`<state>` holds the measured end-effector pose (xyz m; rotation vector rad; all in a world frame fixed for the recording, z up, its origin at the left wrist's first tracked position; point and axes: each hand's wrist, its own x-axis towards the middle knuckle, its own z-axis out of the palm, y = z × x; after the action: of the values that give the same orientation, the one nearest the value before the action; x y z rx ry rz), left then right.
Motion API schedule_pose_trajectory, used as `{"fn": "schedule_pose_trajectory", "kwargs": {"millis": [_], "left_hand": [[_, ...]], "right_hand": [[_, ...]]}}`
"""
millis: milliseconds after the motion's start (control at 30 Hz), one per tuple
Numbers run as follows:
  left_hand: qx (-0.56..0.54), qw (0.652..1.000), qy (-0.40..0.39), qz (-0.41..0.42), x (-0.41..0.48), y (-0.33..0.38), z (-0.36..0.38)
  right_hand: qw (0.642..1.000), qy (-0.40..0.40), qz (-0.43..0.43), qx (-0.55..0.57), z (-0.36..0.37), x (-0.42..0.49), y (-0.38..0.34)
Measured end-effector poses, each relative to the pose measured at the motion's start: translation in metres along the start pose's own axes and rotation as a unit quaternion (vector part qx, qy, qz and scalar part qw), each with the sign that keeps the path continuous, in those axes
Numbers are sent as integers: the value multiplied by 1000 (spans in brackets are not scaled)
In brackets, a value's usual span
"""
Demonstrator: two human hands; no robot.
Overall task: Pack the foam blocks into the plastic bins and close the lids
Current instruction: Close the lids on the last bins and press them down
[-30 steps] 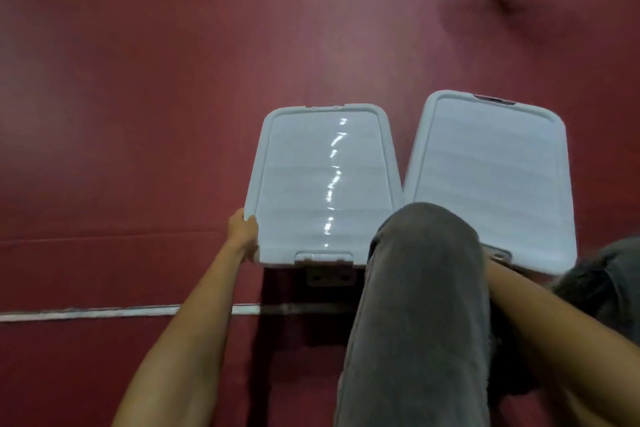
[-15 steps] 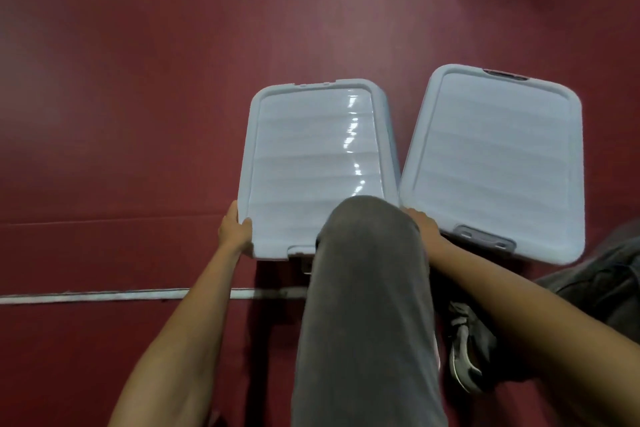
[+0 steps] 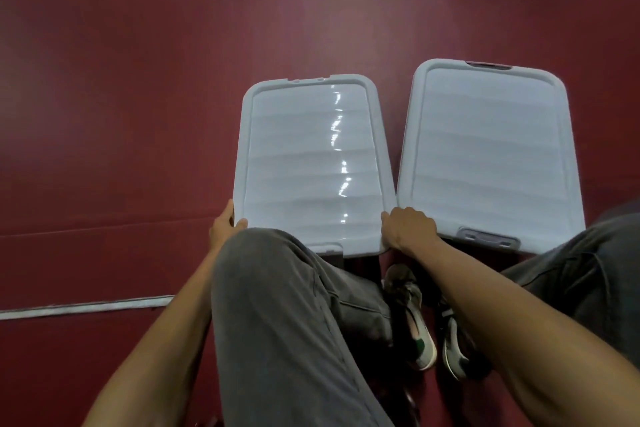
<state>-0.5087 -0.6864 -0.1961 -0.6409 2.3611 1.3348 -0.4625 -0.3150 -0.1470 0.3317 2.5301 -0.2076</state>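
Nearest the camera: two knees in grey trousers [image 3: 287, 322], the left raised and covering the near edge of the left bin. Two shoes [image 3: 412, 319] planted on the floor between the legs, toes toward the bins.

Left hand [image 3: 225, 227] clamped on the near left corner of the left lid [image 3: 311, 163], thumb on top of the rim, fingers hidden below the edge. Right hand [image 3: 408, 227] gripping the near right corner of the same lid, knuckles up, fingers curled over the rim, lying in the narrow gap between the two bins.

Left lid seated flat on its bin, pale grey, ribbed, with a streak of reflected light down the middle. Near latch [image 3: 330, 248] partly hidden by the left knee; fastened or not, cannot tell.

Right lid [image 3: 491, 149] just beside, turned slightly clockwise, flat on its bin, untouched by either hand. Grey latch [image 3: 488, 238] at its near edge, a second latch [image 3: 488, 65] at the far edge.

Foam blocks out of sight; contents of both bins hidden under the lids.

Both bins standing on a dark red floor [image 3: 138, 97]. White line [image 3: 86, 307] across the floor at left, level with the knees. Far floor bare of detail, somewhat blurred.
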Motion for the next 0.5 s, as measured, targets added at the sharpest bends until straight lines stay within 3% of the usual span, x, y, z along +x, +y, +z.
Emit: {"fn": "schedule_pose_trajectory", "kwargs": {"millis": [233, 333, 500], "left_hand": [[30, 998, 47, 10, -4, 16, 9], [25, 996, 82, 0, -2, 17, 15], [-7, 998, 66, 23, 1, 22, 14]], "right_hand": [[998, -15, 26, 49, -5, 9, -5], [1000, -15, 0, 15, -3, 11, -5], [999, 8, -25, -29, -1, 19, -8]]}}
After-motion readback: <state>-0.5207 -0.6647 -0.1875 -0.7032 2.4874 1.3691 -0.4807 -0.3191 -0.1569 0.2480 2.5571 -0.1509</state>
